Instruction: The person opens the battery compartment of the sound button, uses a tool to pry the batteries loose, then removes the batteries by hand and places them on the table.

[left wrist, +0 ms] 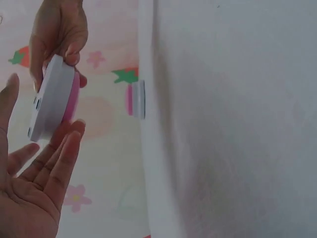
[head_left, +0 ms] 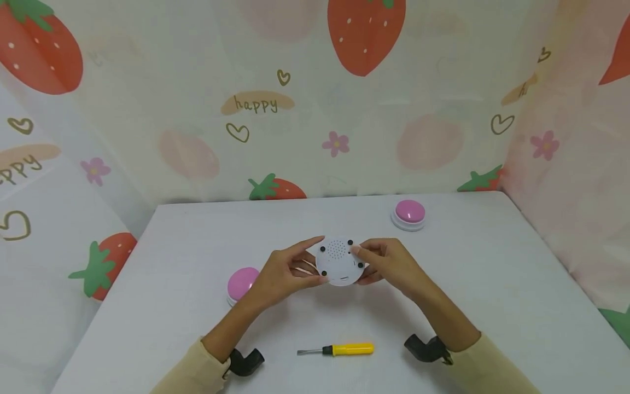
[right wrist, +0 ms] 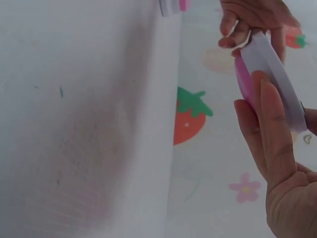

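Observation:
A round push-button buzzer [head_left: 341, 262], white with a pink dome, is held up above the table. Its white underside, with speaker holes and several black feet, faces the head view. My right hand [head_left: 394, 265] pinches it, thumb on the underside and fingers [right wrist: 275, 126] against the pink side. At the opposite edge is my left hand [head_left: 283, 273], its fingers [left wrist: 62, 163] spread and fairly straight, tips right at the rim. The pink dome shows side-on in both wrist views.
A second pink buzzer [head_left: 242, 283] stands partly behind the left forearm. Another pink buzzer [head_left: 410, 213] sits near the table's back edge. A yellow-handled flathead screwdriver [head_left: 351, 349] lies in front, between the forearms. Strawberry-print cloth [head_left: 295, 148] hangs behind the white table [head_left: 197, 235].

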Action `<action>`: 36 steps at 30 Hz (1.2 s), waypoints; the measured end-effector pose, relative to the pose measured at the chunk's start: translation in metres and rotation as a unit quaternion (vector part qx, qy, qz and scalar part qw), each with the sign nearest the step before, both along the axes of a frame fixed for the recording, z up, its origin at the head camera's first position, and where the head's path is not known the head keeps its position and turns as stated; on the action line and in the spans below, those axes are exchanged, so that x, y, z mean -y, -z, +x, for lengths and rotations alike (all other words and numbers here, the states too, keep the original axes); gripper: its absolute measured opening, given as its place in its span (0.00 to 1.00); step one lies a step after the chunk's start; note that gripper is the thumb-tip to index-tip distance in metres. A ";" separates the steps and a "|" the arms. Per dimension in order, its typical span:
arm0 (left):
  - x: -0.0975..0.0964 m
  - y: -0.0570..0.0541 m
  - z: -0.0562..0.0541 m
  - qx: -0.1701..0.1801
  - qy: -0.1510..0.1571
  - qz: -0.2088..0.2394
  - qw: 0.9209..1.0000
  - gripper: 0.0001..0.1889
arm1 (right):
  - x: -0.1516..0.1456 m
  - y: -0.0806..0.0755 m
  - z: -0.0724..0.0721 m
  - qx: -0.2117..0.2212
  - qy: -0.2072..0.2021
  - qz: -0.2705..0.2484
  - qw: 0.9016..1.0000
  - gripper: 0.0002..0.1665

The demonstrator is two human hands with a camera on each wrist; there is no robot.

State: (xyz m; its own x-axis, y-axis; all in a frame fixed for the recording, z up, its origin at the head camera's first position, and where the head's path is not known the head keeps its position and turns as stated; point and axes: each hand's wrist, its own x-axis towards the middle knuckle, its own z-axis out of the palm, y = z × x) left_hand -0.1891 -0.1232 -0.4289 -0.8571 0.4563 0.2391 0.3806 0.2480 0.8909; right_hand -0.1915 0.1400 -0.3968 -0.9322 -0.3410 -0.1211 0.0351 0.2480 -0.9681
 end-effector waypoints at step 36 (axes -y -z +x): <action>-0.016 0.015 0.007 -0.013 -0.027 0.013 0.999 0.48 | 0.005 0.001 0.011 -0.330 -0.016 0.203 0.922 0.34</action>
State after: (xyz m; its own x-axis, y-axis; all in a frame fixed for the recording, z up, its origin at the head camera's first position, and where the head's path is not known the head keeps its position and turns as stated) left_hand -0.1824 -0.1072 -0.4439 -0.8732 0.4039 0.2729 0.3910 0.2462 0.8869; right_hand -0.1807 0.1347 -0.3979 -0.8391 -0.4205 0.3449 -0.5415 0.5861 -0.6027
